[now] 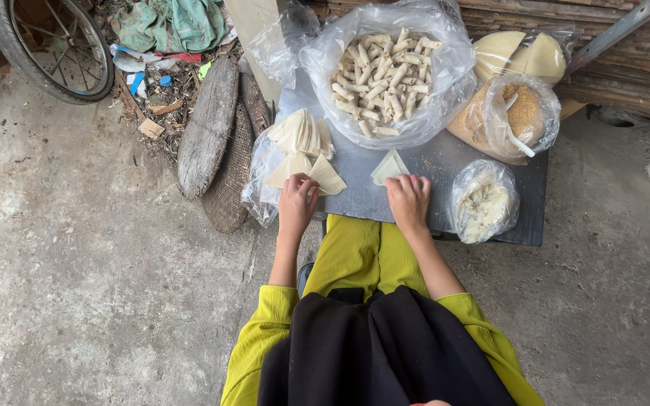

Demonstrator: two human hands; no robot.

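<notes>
My left hand [297,200] rests on a pale triangular pastry wrapper [326,176] lying at the edge of a stack of wrappers [300,134] on a clear plastic sheet. My right hand [408,198] presses its fingers on the near edge of a single triangular wrapper [390,165] spread on the grey board [441,162]. Behind it a large clear bag [387,74] holds several rolled pastry sticks. Neither hand has lifted anything.
A bag of brown crumbs with a spoon [519,113], a bag of white filling [483,203] and more wrappers [520,54] sit on the board's right. Woven trays [208,128] lean at left. A bicycle wheel [50,45] stands far left on concrete floor.
</notes>
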